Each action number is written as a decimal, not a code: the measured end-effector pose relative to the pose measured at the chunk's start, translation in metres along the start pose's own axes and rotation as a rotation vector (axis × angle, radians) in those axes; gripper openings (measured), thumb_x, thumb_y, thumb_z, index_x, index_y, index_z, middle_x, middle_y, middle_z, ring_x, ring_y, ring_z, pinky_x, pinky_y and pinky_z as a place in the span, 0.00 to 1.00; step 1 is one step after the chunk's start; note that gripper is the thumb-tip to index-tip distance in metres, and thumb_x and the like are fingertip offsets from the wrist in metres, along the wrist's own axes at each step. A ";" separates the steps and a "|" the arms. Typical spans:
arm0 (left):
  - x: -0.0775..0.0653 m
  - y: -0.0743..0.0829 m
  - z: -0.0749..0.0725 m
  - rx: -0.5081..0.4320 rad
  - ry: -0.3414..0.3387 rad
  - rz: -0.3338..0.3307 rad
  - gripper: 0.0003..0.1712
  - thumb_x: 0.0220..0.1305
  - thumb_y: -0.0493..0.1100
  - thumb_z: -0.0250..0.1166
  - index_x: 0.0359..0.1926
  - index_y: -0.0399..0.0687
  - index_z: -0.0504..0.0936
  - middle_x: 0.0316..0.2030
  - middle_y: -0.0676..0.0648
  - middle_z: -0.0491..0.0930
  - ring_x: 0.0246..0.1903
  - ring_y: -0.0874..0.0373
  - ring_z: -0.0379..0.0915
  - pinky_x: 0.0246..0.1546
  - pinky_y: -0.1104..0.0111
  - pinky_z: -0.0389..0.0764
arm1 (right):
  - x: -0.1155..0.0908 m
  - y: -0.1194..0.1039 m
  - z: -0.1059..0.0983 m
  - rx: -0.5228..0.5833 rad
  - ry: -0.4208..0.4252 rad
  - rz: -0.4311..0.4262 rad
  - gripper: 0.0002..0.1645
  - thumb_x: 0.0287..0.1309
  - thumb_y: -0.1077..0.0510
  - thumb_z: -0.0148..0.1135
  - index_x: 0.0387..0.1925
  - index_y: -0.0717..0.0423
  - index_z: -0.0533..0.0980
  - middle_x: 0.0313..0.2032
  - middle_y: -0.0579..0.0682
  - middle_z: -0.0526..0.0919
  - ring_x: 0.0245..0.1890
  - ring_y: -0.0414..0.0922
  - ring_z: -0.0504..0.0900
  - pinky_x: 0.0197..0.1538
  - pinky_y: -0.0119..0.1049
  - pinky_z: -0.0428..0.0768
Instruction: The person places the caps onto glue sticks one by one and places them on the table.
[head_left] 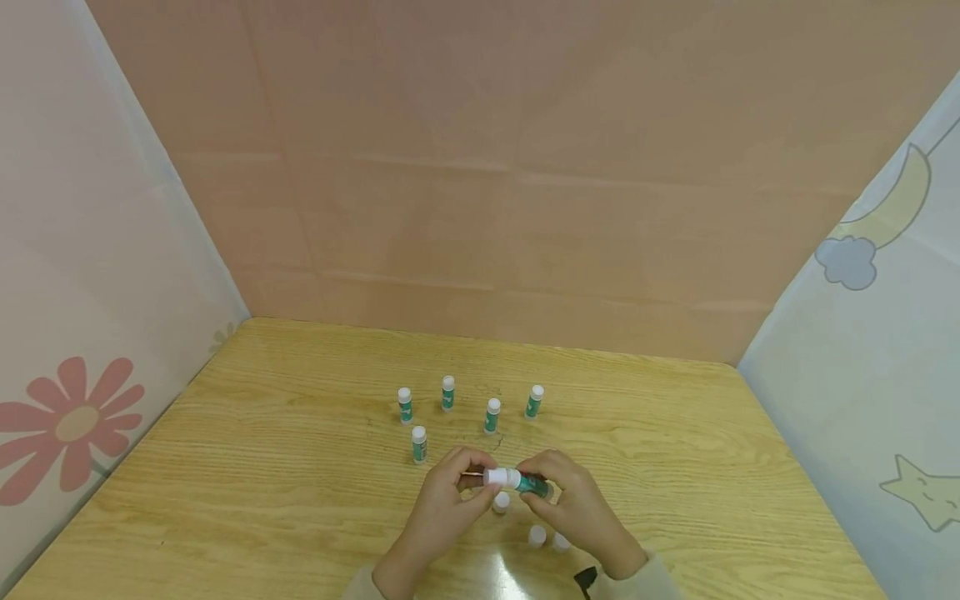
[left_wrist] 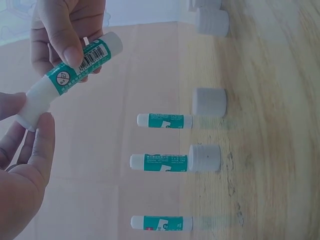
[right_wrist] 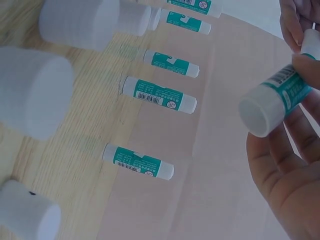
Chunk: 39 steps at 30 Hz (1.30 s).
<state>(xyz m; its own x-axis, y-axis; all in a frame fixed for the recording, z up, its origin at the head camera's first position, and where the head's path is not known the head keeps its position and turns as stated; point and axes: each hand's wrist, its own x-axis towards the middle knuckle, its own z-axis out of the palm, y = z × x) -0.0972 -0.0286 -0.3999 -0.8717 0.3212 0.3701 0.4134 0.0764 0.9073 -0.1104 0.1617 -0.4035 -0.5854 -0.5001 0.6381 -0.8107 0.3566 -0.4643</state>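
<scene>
Between 2 hands, 1 glue stick; beyond, 5 upright sticks

A wood-grained bench spreads across the lower view, with a bright patch of glare at its near edge. Behind it stands a creased, brownish-pink backdrop. The pale left panel bears a large pink flower with a yellowish centre. On the whitish right panel are a yellow crescent moon, a blue-grey cloud overlapping its lower tip, and, further down, a pale yellow star.
</scene>
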 end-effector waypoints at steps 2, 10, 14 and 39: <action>0.000 0.000 0.000 0.002 -0.003 0.001 0.10 0.52 0.31 0.60 0.37 0.37 0.71 0.38 0.45 0.70 0.39 0.50 0.70 0.41 0.72 0.73 | 0.000 -0.001 0.000 0.000 -0.003 0.018 0.22 0.31 0.73 0.66 0.36 0.59 0.74 0.34 0.47 0.76 0.32 0.40 0.73 0.34 0.30 0.75; 0.000 0.000 0.000 0.013 0.000 0.026 0.11 0.51 0.31 0.61 0.38 0.37 0.71 0.37 0.45 0.70 0.38 0.50 0.70 0.41 0.71 0.73 | 0.000 -0.001 0.001 -0.015 -0.010 -0.010 0.21 0.33 0.72 0.66 0.36 0.60 0.74 0.34 0.47 0.76 0.33 0.40 0.73 0.35 0.30 0.74; -0.001 0.000 0.000 0.032 -0.001 0.031 0.11 0.52 0.32 0.61 0.38 0.37 0.71 0.37 0.46 0.70 0.38 0.51 0.70 0.41 0.71 0.73 | 0.000 0.000 0.001 -0.029 -0.016 -0.008 0.21 0.33 0.72 0.66 0.36 0.59 0.74 0.34 0.47 0.76 0.33 0.40 0.73 0.35 0.29 0.74; -0.002 0.000 0.001 0.159 -0.035 -0.007 0.10 0.51 0.29 0.61 0.36 0.39 0.72 0.37 0.48 0.71 0.38 0.58 0.70 0.40 0.74 0.72 | 0.003 -0.005 0.000 -0.097 -0.043 -0.046 0.14 0.40 0.67 0.65 0.34 0.60 0.74 0.32 0.46 0.76 0.31 0.40 0.73 0.33 0.27 0.74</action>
<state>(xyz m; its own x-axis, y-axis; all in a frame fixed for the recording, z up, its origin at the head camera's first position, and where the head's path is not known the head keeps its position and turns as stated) -0.0952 -0.0286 -0.4002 -0.8663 0.3522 0.3543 0.4461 0.2262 0.8659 -0.1088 0.1583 -0.3992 -0.5486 -0.5502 0.6295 -0.8345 0.4059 -0.3726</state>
